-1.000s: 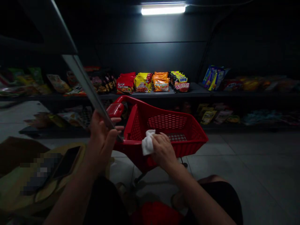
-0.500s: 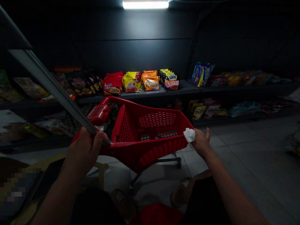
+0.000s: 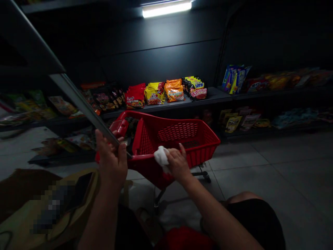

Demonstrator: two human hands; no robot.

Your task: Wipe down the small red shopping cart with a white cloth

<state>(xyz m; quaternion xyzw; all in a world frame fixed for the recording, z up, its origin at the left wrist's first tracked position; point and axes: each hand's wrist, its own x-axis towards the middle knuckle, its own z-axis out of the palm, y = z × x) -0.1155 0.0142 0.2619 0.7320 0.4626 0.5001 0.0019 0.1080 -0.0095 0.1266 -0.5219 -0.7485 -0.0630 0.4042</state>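
Note:
My right hand (image 3: pixel 178 163) pinches a crumpled white cloth or tissue (image 3: pixel 161 155) against the near rim of a red plastic shopping cart (image 3: pixel 203 152). One of its fingers sticks up, away from the cloth. My left hand (image 3: pixel 111 161) is around the lower end of a slanted grey metal pole (image 3: pixel 85 107), beside the cart's handle end. Its thumb is on the near side, and the fingers look loosely bent behind the pole. The cart's basket has a grid of holes, and its near side is partly covered by my right hand.
Behind the cart, a dark shelf (image 3: pixel 215 95) bears red, yellow, orange and black noodle packets (image 3: pixel 174 92). More snack bags (image 3: pixel 232 123) lie on the lower shelf. At lower left is a tan stool-like surface (image 3: pixel 91 194) with a dark phone-like slab (image 3: pixel 82 189). Grey floor tiles (image 3: pixel 249 173) stretch right.
My right hand has slid the white cloth leftward along the near rim, from the cart's far-right corner toward its middle. My left hand's fingers have loosened and straightened. The view has shifted left.

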